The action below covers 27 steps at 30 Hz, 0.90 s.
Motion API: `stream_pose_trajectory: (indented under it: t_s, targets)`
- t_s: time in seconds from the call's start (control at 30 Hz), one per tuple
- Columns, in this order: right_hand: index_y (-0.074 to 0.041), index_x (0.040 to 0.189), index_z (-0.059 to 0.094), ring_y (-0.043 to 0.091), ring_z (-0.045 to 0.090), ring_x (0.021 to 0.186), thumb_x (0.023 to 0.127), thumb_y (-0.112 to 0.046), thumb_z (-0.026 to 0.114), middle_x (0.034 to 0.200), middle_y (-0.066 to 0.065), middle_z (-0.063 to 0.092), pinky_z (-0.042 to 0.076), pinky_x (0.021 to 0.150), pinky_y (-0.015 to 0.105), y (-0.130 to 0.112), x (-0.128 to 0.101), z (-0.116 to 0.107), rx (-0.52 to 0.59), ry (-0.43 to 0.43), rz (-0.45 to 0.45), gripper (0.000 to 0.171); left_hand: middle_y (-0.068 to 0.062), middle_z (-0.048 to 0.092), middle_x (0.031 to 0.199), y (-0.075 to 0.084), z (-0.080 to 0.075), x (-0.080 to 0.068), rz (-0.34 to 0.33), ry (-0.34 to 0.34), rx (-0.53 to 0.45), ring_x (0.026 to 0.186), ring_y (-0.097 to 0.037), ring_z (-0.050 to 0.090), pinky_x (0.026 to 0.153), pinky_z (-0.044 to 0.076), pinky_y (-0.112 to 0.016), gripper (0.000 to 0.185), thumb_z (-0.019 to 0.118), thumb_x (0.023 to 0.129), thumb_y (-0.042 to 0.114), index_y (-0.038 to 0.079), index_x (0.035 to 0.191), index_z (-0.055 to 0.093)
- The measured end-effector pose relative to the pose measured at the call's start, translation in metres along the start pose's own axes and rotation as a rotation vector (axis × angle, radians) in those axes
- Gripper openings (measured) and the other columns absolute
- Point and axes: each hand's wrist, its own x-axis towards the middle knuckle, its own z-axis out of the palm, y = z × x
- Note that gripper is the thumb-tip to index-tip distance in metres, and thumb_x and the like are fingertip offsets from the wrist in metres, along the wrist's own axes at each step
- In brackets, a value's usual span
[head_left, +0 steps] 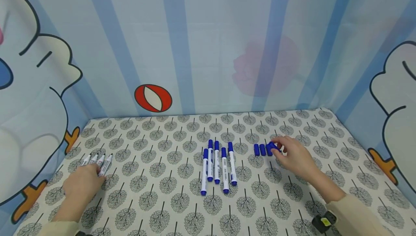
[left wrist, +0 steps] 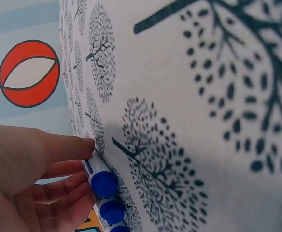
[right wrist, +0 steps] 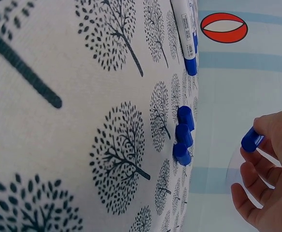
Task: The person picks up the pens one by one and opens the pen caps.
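At the left of the head view, several uncapped white markers [head_left: 105,165] lie side by side on the cloth, tips pointing away. My left hand [head_left: 83,182] is over their near ends; the left wrist view shows its thumb and fingers pinching the end marker [left wrist: 100,176] by its blue base. Toward the right, my right hand [head_left: 296,157] pinches a blue marker cap [right wrist: 251,140] between thumb and index finger, raised over the cloth. Three more blue caps [right wrist: 184,136] stand in a row on the cloth beside that hand.
Several capped blue markers [head_left: 216,163] lie roughly parallel in the middle of the table, caps away from me. A tree-patterned cloth [head_left: 156,207] covers the table. Behind it hangs a blue-striped backdrop [head_left: 214,48] with cartoon prints, which also rises at both sides.
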Motion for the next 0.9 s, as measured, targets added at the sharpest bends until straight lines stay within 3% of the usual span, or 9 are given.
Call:
stream_pose_trajectory:
  t_s: [0.27, 0.6, 0.8, 0.9]
  targets:
    - [-0.002, 0.112, 0.061, 0.015, 0.048, 0.066, 0.082, -0.015, 0.066, 0.081, 0.002, 0.057, 0.036, 0.054, 0.023, 0.001, 0.000, 0.000, -0.002, -0.007, 0.007, 0.033, -0.013, 0.057, 0.075, 0.002, -0.006, -0.004, 0.020, 0.021, -0.008, 0.057, -0.022, 0.049, 0.044, 0.039, -0.034, 0.024, 0.062, 0.082, 0.022, 0.001, 0.095, 0.058]
    - [-0.001, 0.112, 0.060, 0.013, 0.051, 0.067, 0.083, -0.013, 0.064, 0.083, 0.004, 0.063, 0.041, 0.055, 0.025, 0.004, 0.000, 0.000, 0.023, -0.019, 0.047, 0.032, -0.025, 0.062, 0.099, 0.013, -0.008, -0.007, 0.087, 0.076, -0.010, 0.059, -0.021, 0.053, 0.042, 0.041, -0.032, 0.040, 0.063, 0.082, 0.024, -0.001, 0.113, 0.057]
    - [-0.003, 0.112, 0.058, 0.013, 0.051, 0.066, 0.084, -0.015, 0.063, 0.084, 0.005, 0.064, 0.038, 0.051, 0.023, 0.007, 0.000, 0.000, 0.015, -0.011, 0.079, 0.031, -0.016, 0.064, 0.085, 0.023, -0.005, -0.006, 0.133, 0.115, -0.010, 0.057, -0.019, 0.053, 0.042, 0.041, -0.031, 0.037, 0.064, 0.082, 0.024, 0.000, 0.109, 0.060]
    - [-0.002, 0.112, 0.058, 0.014, 0.051, 0.066, 0.084, -0.015, 0.063, 0.084, 0.006, 0.064, 0.039, 0.051, 0.024, 0.008, 0.001, 0.000, 0.023, -0.013, 0.090, 0.031, -0.016, 0.064, 0.089, 0.027, -0.004, -0.008, 0.174, 0.137, -0.031, 0.058, -0.018, 0.054, 0.043, 0.042, -0.030, 0.035, 0.065, 0.082, 0.024, 0.000, 0.108, 0.060]
